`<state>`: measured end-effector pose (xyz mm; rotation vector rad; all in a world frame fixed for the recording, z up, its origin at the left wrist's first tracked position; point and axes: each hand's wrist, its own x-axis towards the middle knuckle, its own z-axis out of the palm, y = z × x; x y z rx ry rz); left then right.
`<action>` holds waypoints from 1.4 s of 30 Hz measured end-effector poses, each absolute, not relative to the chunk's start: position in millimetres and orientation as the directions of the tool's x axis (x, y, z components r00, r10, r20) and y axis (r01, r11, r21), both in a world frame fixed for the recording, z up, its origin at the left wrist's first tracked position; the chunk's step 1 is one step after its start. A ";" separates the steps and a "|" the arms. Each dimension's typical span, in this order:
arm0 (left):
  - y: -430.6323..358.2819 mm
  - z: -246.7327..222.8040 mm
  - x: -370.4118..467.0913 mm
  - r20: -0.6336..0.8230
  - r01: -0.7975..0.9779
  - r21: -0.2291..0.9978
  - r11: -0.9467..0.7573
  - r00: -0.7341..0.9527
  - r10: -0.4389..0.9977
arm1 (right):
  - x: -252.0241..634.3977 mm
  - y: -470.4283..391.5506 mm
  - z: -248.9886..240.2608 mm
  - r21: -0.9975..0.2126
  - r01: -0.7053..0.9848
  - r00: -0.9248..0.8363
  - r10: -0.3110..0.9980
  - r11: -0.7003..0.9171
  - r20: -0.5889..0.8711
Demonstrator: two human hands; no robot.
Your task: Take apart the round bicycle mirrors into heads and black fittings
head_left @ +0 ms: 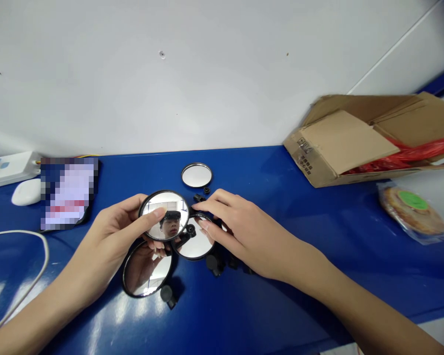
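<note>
Two bare hands above a blue table [266, 315]. The left hand [113, 234] grips the held mirror [174, 203], thumb flat on its glass and fingers beneath; the disc is raised in front of the person, overlapping the edges of the lower mirror [142, 276] and the middle mirror [201, 245]. The right hand [249, 231] is bent over the middle mirror, thumb and forefinger narrowly parted; whether it grips anything cannot be told. The rear mirror [196, 176] lies farther off, toward the white wall [222, 79]. A black mount [167, 294] sits just beside the lower mirror. At left: a phone [68, 195], a white case [26, 192] and a white cable [43, 246]. At right: an open carton [323, 165] containing red plastic [410, 152], with a wrapped pastry [414, 212] nearer the person.
</note>
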<state>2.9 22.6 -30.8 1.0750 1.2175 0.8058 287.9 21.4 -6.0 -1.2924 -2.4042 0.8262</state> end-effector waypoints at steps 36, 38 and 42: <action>22.8 -27.3 9.2 -0.344 0.033 0.938 0.346 0.219 0.913 | 285.4 19.3 -5.4 -0.560 0.678 -0.572 0.820 0.477 0.007; 22.5 -27.5 9.2 -0.331 0.039 0.943 0.331 0.222 0.917 | 285.4 19.3 -5.7 -0.556 0.682 -0.569 0.822 0.475 0.004; 21.9 -27.1 8.7 -0.341 0.041 0.939 0.341 0.221 0.914 | 285.4 19.4 -6.3 -0.550 0.690 -0.563 0.826 0.471 0.001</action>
